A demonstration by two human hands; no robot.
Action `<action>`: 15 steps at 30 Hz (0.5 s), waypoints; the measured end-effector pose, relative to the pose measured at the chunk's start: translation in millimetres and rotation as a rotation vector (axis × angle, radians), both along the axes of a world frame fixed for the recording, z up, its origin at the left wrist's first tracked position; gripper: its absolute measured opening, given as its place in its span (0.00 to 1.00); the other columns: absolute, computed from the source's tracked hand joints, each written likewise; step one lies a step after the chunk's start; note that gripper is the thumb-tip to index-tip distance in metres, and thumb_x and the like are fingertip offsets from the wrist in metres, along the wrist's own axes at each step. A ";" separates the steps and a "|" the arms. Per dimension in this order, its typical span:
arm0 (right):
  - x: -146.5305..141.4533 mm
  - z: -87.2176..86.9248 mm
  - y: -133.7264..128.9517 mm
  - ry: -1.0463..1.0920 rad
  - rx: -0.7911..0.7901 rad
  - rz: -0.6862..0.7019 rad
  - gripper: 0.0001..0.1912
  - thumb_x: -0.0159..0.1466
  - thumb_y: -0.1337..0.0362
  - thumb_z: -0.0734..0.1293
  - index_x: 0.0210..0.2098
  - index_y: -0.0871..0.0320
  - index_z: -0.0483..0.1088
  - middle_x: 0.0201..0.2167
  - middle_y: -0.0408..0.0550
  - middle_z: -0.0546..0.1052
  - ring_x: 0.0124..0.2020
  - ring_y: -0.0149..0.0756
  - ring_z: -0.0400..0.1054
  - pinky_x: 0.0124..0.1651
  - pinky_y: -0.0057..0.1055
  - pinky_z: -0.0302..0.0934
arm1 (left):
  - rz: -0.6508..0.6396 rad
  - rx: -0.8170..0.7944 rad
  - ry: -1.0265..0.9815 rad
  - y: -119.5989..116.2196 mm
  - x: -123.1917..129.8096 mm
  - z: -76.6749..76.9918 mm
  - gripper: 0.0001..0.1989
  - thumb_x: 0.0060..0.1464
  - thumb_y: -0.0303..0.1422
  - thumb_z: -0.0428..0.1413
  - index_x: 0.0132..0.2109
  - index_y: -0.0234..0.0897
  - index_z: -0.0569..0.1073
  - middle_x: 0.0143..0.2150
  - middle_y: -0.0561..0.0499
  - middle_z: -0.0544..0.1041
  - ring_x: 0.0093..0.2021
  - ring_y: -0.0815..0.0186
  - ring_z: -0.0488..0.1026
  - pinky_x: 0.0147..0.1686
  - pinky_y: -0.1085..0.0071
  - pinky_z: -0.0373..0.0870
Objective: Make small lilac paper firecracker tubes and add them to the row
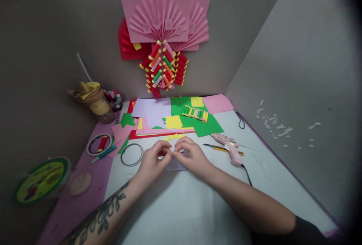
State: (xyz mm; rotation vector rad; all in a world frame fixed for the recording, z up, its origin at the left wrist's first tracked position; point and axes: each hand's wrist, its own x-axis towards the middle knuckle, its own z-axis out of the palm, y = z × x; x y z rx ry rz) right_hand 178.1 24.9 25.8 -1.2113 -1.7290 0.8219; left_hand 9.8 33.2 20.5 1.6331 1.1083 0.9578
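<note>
My left hand (156,158) and my right hand (195,158) meet over the white table cover, thumbs and fingertips pinched close together. Between and just below them shows a small lilac paper piece (175,165), its upper edge hidden by my fingers. Yellow paper strips (174,137) lie just beyond my fingertips. To the left of my left hand rests a roll of tape (132,154). A pink glue gun (230,147) lies to the right of my right hand, across an orange-yellow craft knife (219,148).
Coloured paper sheets (209,125) cover the back, bearing a row of small paper rolls (195,113). At left are another tape ring (89,147), a teal pen (104,154), a drink cup (100,105) and a round-lidded tub (42,181). Paper firecrackers (162,65) hang on the wall.
</note>
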 end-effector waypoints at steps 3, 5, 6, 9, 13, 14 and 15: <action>-1.2 1.1 -2.3 -0.051 0.061 0.021 0.06 0.54 0.72 0.64 0.24 0.57 0.68 0.33 0.45 0.71 0.39 0.35 0.65 0.46 0.33 0.58 | -0.018 0.016 0.017 -1.5 -0.6 -0.4 0.06 0.51 0.30 0.53 0.38 0.37 0.67 0.30 0.54 0.73 0.31 0.69 0.71 0.35 0.73 0.69; -0.1 2.6 -2.0 -0.066 0.096 0.036 0.07 0.53 0.74 0.64 0.24 0.57 0.68 0.32 0.45 0.71 0.38 0.34 0.65 0.45 0.33 0.58 | -0.031 0.015 0.007 0.2 -1.5 2.0 0.05 0.50 0.30 0.54 0.37 0.37 0.67 0.30 0.54 0.72 0.31 0.70 0.71 0.35 0.74 0.68; 0.8 3.8 -1.6 -0.064 0.105 0.037 0.07 0.53 0.74 0.63 0.24 0.57 0.68 0.31 0.45 0.71 0.38 0.34 0.65 0.44 0.33 0.58 | -0.031 0.014 0.000 1.6 -2.3 4.0 0.05 0.50 0.30 0.54 0.37 0.37 0.67 0.30 0.54 0.72 0.31 0.70 0.70 0.34 0.74 0.68; 4.8 8.4 0.7 -0.046 0.113 0.022 0.06 0.54 0.73 0.63 0.24 0.57 0.68 0.31 0.45 0.71 0.37 0.34 0.65 0.44 0.33 0.58 | 0.009 0.007 -0.025 7.2 -6.7 11.7 0.05 0.50 0.30 0.55 0.34 0.37 0.67 0.28 0.56 0.70 0.29 0.72 0.68 0.30 0.77 0.65; 20.4 19.4 6.4 -0.045 0.141 -0.053 0.05 0.55 0.71 0.63 0.24 0.57 0.68 0.31 0.45 0.71 0.37 0.34 0.66 0.44 0.33 0.58 | 0.093 0.006 -0.061 15.7 -17.3 21.1 0.06 0.49 0.31 0.57 0.34 0.37 0.67 0.27 0.56 0.70 0.27 0.72 0.67 0.28 0.77 0.63; 28.2 23.4 7.7 -0.046 0.149 -0.091 0.05 0.55 0.70 0.63 0.23 0.57 0.67 0.31 0.45 0.71 0.37 0.34 0.66 0.44 0.33 0.58 | 0.123 0.012 -0.069 17.8 -20.2 22.6 0.07 0.49 0.32 0.57 0.34 0.36 0.67 0.27 0.56 0.70 0.27 0.72 0.67 0.28 0.77 0.62; 37.8 27.7 8.5 -0.049 0.154 -0.142 0.05 0.56 0.70 0.63 0.24 0.57 0.67 0.31 0.45 0.71 0.37 0.34 0.66 0.43 0.32 0.58 | 0.150 0.016 -0.079 19.9 -22.7 23.7 0.07 0.48 0.32 0.57 0.34 0.36 0.67 0.27 0.56 0.69 0.27 0.72 0.67 0.28 0.77 0.62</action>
